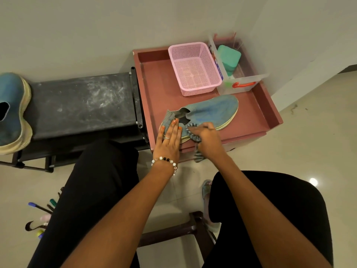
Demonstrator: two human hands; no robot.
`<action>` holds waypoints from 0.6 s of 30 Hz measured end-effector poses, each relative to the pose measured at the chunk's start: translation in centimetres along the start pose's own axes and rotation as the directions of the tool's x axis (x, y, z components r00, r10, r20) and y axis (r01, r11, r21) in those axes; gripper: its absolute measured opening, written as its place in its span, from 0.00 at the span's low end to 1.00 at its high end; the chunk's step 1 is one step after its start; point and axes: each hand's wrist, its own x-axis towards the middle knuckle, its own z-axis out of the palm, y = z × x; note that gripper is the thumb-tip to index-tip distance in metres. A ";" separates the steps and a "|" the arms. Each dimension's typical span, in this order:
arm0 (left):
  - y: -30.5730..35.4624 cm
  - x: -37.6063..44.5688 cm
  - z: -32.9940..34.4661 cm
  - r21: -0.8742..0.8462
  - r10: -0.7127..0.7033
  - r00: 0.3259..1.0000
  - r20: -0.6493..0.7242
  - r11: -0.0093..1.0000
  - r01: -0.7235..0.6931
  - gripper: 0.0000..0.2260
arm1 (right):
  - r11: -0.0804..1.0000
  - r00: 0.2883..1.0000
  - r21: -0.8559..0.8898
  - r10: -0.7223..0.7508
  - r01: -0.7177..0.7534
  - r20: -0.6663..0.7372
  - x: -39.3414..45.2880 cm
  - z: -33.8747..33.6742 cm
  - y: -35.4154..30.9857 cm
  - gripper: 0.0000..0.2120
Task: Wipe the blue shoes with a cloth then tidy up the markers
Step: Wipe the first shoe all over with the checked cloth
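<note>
step: wiping. left hand (168,136) flat on blue shoe (210,111); right hand (207,136) pinches cloth (194,132) (markers (41,207) wait on floor); next, rub toward toe.

A tray (154,78) is set to the right of a bench (81,105), touching it. On the tray, a basket (194,68) stands at the far side with a clear box (241,82) just to its right; a shoe (210,111) lies nearer, pressed by the left hand (169,139), a cloth (195,136) held against it by the right hand (206,136). A second shoe (13,111) is seen on the bench's left end. Markers (41,215) lie on the floor, near left.
</note>
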 end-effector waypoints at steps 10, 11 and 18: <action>0.1 0.2 -0.6 -0.002 0.003 0.997 0.083 1.000 -0.003 0.31 | 0.982 0.999 -0.191 0.020 -0.010 0.049 -0.2 -0.4 -3.4 0.17; 0.0 0.2 -0.7 -0.011 0.014 0.996 0.083 1.000 -0.014 0.30 | 0.974 0.998 -0.226 0.001 0.013 0.062 0.0 -0.6 -2.7 0.19; -0.7 -0.1 -1.4 -0.075 0.065 0.994 0.085 0.995 -0.059 0.32 | 0.934 0.979 -0.306 0.149 -0.185 -0.137 0.0 1.7 -4.3 0.12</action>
